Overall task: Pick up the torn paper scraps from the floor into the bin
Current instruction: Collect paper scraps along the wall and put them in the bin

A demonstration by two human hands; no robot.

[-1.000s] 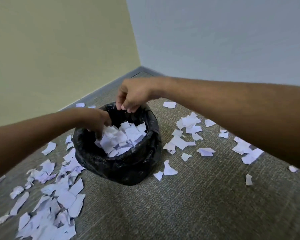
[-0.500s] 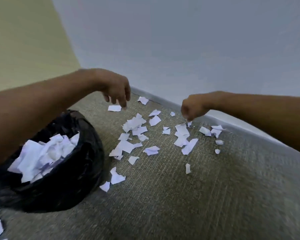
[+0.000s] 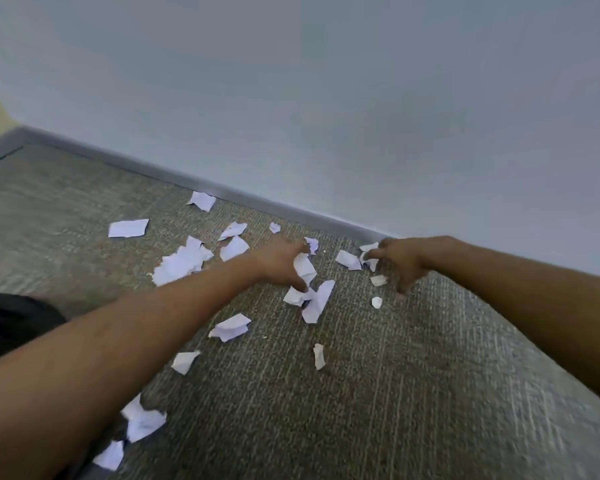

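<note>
Dozens of torn paper scraps [image 3: 182, 263] litter the carpet [image 3: 378, 393]; the bin's black edge [image 3: 11, 320] sits far left. Left hand [image 3: 279, 259] pinches one scrap [image 3: 303, 266] between thumb and fingers; right hand [image 3: 400, 259] curls its fingers round another scrap [image 3: 369, 256] near the wall.

Your left hand [image 3: 280, 261] reaches down among the paper scraps [image 3: 182, 261] on the carpet [image 3: 378, 393], fingers curled round one scrap [image 3: 305, 265]. Your right hand [image 3: 403, 259] pinches another scrap [image 3: 368, 258] near the baseboard [image 3: 250, 199]. More scraps lie scattered between and beside your arms. The black bin [image 3: 11, 320] shows only at the left edge.
</note>
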